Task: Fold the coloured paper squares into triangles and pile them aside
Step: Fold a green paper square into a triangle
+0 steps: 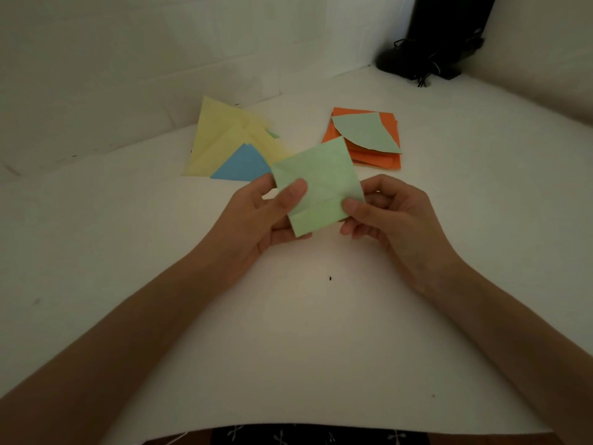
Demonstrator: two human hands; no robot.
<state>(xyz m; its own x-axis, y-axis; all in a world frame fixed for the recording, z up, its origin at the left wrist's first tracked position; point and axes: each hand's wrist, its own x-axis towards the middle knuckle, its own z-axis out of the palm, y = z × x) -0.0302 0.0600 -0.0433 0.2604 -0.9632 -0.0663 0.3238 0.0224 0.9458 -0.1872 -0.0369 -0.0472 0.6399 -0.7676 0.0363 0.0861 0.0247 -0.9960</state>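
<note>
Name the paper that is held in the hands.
The light green square, pinched by the left hand and right hand; the yellow triangles, blue triangle and orange stack lie on the table.

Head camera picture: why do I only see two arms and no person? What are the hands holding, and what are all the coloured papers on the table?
The camera sits on the person's head and looks down, so you see only their own arms. The left hand and right hand pinch a green paper square by its edges, above the white table. It is not folded into a triangle yet. Further back on the left lie folded papers: yellow triangles and a blue triangle. Further back on the right is an orange stack with a curled pale green sheet on top.
</note>
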